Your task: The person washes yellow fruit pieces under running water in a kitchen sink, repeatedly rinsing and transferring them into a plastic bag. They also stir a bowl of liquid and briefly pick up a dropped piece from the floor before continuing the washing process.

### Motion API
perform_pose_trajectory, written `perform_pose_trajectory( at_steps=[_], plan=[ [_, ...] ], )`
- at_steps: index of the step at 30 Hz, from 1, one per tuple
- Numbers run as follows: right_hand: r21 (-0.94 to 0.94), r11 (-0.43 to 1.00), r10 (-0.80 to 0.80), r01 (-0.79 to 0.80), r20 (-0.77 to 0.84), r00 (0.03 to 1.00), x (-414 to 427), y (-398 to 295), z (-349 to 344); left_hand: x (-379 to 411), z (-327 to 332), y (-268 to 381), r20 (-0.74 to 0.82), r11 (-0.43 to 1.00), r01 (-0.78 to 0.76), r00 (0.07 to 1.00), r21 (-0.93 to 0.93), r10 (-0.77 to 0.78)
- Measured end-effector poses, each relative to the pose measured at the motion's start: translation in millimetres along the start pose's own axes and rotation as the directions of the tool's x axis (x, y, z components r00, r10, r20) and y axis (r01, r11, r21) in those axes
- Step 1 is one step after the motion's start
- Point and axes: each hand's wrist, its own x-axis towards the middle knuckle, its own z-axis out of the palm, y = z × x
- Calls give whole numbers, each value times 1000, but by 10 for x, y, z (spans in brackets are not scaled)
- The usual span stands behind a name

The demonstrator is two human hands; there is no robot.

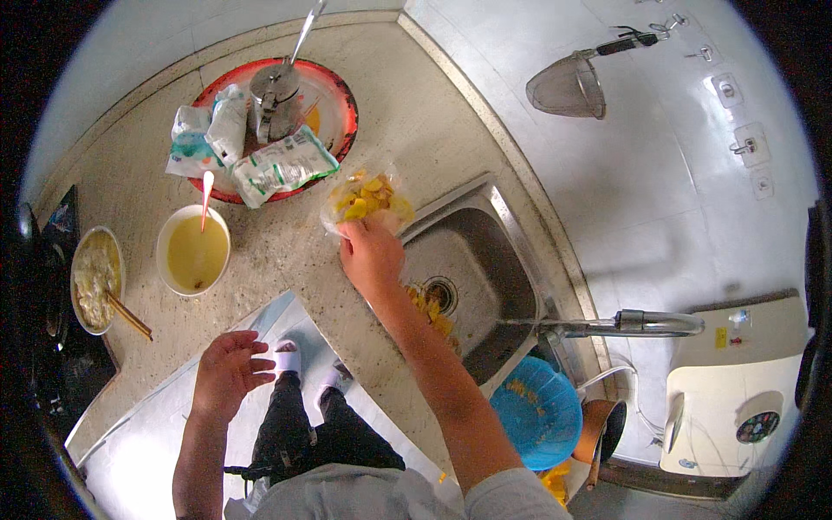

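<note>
My right hand (374, 257) reaches over the counter beside the sink and is closed at the near edge of a clear plastic container (398, 174), perhaps a bag. Yellow pieces (364, 197), which look like peelings, lie in it; my fingertips are partly hidden. My left hand (227, 370) hangs in the air before the counter's front edge, fingers apart, holding nothing. Right of my right hand is the stainless-steel sink (481, 260). More yellow scraps (432, 312) lie near its drain, partly covered by my forearm.
A red-rimmed tray (348, 97) bears a lidded metal pot (276, 104) and several plastic packets (283, 166). Left stand a bowl of yellowish liquid (195, 253) with a spoon and a bowl (97, 279) with chopsticks. A faucet (585, 327) and blue basin (536, 416) are at right.
</note>
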Motion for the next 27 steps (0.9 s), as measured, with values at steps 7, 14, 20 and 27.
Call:
perform_pose_trajectory(
  at_steps=[7,14,20,27],
  plan=[
    [98,993,74,-67,-71,995,-203,-11,-187,122,54,-85,86,997,2,996,74,-9],
    [409,901,251,-147,-213,944,-377,-106,-477,200,244,-123,61,987,24,998,162,-34],
    [999,49,145,14,-21,989,-1040,-422,-2055,210,146,-272,49,801,-53,998,597,29],
    [779,-402,-116,482,-565,817,-1260,-655,-2637,365,427,-381,70,873,81,989,481,-131]
  ],
)
